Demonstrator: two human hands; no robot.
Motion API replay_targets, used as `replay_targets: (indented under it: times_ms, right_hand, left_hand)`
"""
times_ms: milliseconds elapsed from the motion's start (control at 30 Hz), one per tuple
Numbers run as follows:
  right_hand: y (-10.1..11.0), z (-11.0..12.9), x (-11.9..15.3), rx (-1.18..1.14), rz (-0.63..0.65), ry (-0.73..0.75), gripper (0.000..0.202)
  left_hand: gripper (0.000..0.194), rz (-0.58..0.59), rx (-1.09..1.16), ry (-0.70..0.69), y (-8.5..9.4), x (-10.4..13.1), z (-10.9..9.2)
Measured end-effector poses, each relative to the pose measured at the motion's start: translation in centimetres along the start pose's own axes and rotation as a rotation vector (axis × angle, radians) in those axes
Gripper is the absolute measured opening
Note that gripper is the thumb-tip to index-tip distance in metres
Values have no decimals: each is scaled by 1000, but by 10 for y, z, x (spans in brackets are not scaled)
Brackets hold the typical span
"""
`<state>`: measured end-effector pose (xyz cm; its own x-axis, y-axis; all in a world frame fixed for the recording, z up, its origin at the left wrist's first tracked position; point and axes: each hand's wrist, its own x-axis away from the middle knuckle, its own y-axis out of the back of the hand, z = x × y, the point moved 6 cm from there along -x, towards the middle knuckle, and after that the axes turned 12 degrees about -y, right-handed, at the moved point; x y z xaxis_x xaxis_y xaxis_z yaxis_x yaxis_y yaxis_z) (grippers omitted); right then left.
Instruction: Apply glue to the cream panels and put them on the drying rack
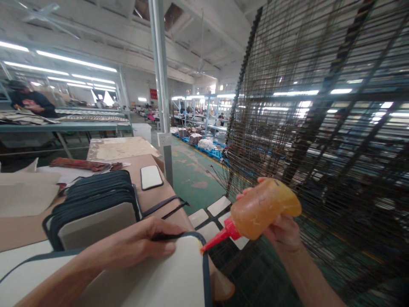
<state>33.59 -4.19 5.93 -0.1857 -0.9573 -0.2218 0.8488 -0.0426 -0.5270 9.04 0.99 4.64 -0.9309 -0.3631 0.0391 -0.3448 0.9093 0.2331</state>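
Note:
My left hand (143, 243) pinches the top edge of a pale panel with a dark blue border (159, 273), thumb on the white face. In my right hand (284, 228) is an amber squeeze glue bottle (255, 209), tipped down to the left. Its red nozzle (219, 238) meets the panel's upper right corner, where a little yellowish glue shows along the border. Part of another dark-edged pale panel (41, 273) lies under my left forearm. Close behind my left hand stands a stack of dark-edged panels (96, 204).
Beyond the stack, one small panel (151, 177) and dark strips (162, 206) lie on the brown table (153, 162). Several pale pieces (207, 232) rest low beside the table. A tall wire rack (306, 106) rises at right, a metal post (159, 76) ahead. A person (30, 100) works far left.

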Motion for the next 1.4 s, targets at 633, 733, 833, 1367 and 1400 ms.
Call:
replay_targets:
  times_ms: [633,733,833,1367,1400]
  right_hand:
    - [9,-13,8,-10,108,-95,70]
    - [9,-11,9,-1,133,-73,67]
    - [7,-8,9,29,153,-55,65]
    - [22,-14,11,92,39,-22,74]
    - [21,-14,11,91,38,-24,74]
  left_hand:
    - [35,-73,230,20,17,-10,22]
    - [36,-75,253,31,19,-11,24]
    - [37,-96,254,34,22,-12,27]
    - [46,-311,361,71,41,-7,43]
    - [47,-311,365,70,43,-7,46]
